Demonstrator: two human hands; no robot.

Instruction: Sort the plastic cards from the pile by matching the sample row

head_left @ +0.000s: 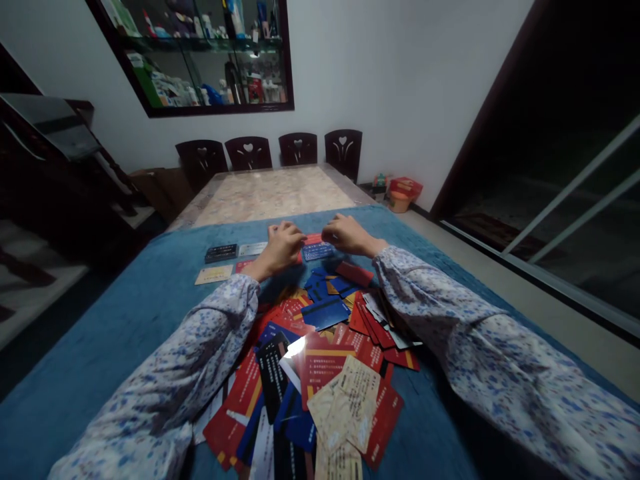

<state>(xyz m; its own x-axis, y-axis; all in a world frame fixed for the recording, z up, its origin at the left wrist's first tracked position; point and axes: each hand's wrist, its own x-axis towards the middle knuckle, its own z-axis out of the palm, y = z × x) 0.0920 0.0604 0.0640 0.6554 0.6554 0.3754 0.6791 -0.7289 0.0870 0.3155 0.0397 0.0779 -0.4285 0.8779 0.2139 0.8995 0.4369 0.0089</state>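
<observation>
Both my hands are over the far part of the blue cloth, facing each other with bent fingers. My left hand [281, 249] and my right hand [350, 235] have their fingertips at the two ends of a red card [314, 238], closed on its edges. Just in front of it lies a blue card [318, 252] with pale print. Left of my hands are a black card stack [221, 253], a white card [253, 249], a beige card [214, 275] and a partly hidden red card [243, 266]. Between my forearms spreads a loose heap of mixed cards [325, 312].
The blue cloth [125, 320] covers the near part of a long marble-patterned table [280, 193]. Several dark chairs [249, 153] stand at its far end. Another red card pile [354, 273] lies below my right wrist. A sliding door [550, 200] is at right.
</observation>
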